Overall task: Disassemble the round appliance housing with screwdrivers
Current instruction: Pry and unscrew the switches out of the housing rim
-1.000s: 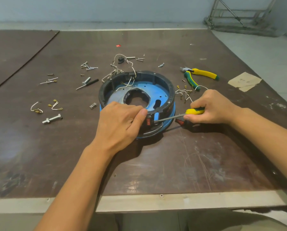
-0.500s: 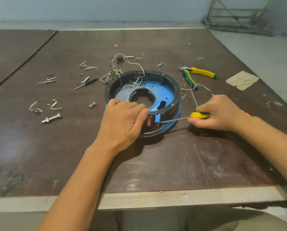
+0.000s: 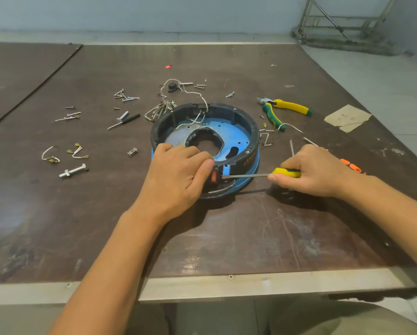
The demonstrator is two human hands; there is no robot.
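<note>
Here, one round housing [image 3: 236, 135] – a black ring on a blue plate – lies flat mid-table [image 3: 251, 238], between two hands. The left hand [image 3: 178, 175] curls over its near rim, gripping it, thumb beside one red switch [image 3: 213, 176]. The right hand [image 3: 316, 172] is wrapped round the yellow handle of one screwdriver [image 3: 251, 175], whose tip touches the housing wall just beside that switch. One pair of yellow-green pliers [image 3: 282, 110] lies behind the right hand, and two orange pieces [image 3: 351, 165] sit near that wrist. At left lie one bolt [image 3: 73, 170] and two short wire loops [image 3: 50, 155] – the scattered screws [image 3: 126, 96] are too small to count.
</note>
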